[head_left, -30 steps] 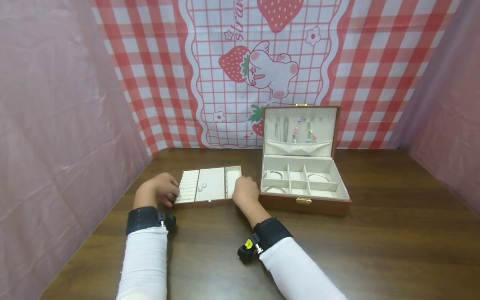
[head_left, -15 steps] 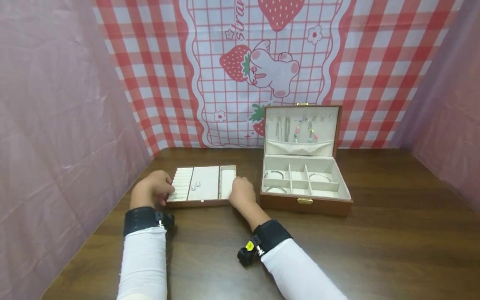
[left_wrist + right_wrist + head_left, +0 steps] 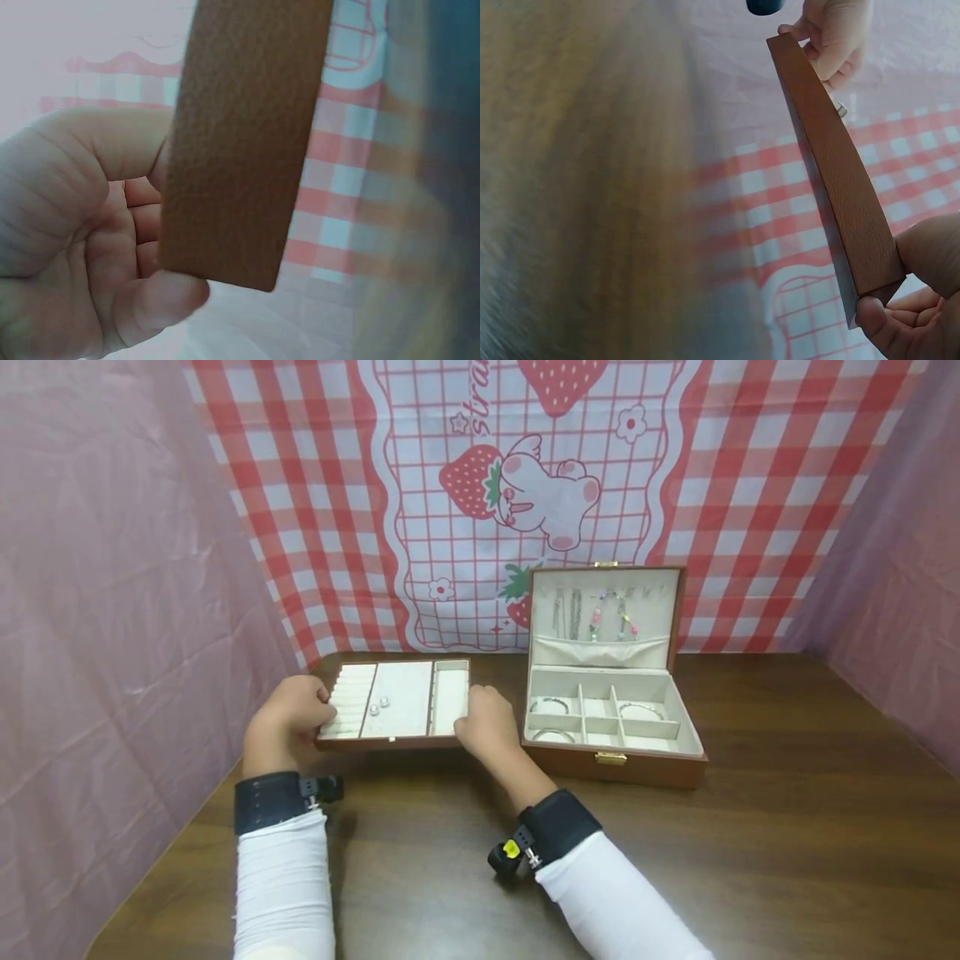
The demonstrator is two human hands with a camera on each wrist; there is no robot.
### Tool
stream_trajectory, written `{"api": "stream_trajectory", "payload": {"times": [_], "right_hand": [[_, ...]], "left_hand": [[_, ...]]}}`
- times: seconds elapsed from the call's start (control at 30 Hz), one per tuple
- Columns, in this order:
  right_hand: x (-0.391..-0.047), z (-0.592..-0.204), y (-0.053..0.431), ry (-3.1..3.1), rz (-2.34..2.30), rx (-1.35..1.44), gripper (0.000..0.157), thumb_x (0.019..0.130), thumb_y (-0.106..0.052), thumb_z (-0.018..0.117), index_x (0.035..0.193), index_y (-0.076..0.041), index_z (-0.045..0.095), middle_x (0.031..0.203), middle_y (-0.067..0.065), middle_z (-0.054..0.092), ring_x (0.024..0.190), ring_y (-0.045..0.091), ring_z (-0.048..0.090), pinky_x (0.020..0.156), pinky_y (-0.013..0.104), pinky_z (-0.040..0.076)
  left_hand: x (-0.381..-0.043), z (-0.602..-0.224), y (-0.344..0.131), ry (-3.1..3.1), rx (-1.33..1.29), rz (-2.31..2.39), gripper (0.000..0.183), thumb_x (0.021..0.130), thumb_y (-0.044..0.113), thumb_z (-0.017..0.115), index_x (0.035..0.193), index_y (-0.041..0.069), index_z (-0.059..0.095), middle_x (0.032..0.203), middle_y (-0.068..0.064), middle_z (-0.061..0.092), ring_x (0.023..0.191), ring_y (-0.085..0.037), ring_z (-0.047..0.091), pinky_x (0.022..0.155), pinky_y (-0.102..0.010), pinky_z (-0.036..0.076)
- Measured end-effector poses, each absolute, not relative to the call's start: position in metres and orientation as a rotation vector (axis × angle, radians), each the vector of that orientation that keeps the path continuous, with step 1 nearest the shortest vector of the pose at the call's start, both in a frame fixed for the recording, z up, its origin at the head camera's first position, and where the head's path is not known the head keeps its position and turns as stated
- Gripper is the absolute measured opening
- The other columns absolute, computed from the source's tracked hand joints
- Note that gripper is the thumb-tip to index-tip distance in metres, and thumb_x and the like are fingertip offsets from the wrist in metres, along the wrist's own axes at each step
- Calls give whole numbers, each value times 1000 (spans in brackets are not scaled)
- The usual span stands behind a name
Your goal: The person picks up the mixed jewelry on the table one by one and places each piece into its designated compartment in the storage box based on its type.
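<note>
My left hand (image 3: 291, 714) grips the left end of a shallow jewelry tray (image 3: 401, 697), its thumb at the lower corner in the left wrist view. My right hand (image 3: 489, 722) holds the opposite end, with thumb and fingers pinching the corner in the right wrist view. The tray has brown sides (image 3: 840, 165) and a cream lining, with ring rolls (image 3: 350, 697) at left, a flat middle and a narrow slot at right. Two small pale, shiny pieces (image 3: 379, 706) sit on the middle panel. The tray is raised above the tabletop, clear of it in the right wrist view.
Right of the tray stands an open brown jewelry box (image 3: 615, 768). Bracelets (image 3: 641, 712) lie in its compartments, and necklaces (image 3: 576, 614) plus a beaded string (image 3: 596, 618) hang inside the lid. A checked strawberry cloth (image 3: 472, 568) hangs behind the wooden table (image 3: 787, 843).
Both hands have shifted the tray leftward, away from the box, and then lifted it off the table. The jewelry box stays in place.
</note>
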State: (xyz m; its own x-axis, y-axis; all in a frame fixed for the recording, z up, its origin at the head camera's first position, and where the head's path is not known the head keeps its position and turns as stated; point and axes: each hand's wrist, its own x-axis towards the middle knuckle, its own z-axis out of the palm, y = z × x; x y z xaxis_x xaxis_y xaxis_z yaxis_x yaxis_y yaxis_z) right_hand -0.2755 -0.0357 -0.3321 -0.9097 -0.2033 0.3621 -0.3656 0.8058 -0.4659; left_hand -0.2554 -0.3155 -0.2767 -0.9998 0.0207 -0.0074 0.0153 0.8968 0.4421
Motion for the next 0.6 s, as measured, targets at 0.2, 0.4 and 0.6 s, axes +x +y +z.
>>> {"api": "stream_trajectory", "payload": {"times": [0.2,0.4,0.6], "right_hand": [[-270,-315,-27,-2650,802,447,13,72,-8,68,80,0,59,80,13,58,73,30,57,67,42,50],[-265,-303,-20,-2646,820,446,17,74,-11,70,85,0,63,84,13,61,79,30,59,71,42,50],[-263,-296,-8,-2633,845,454,14,74,-8,67,72,-4,54,74,9,53,68,24,47,60,36,43]], "left_hand": [[-248,-265,-311,3115,92,667,19,77,6,53,62,9,43,50,-1,43,42,-16,47,44,-29,36],[-243,-258,-306,3139,94,650,19,79,7,53,63,8,43,51,0,37,43,-15,41,44,-28,33],[-242,-251,-296,3179,132,649,9,81,10,54,77,2,54,59,-4,45,50,-18,44,48,-30,37]]}}
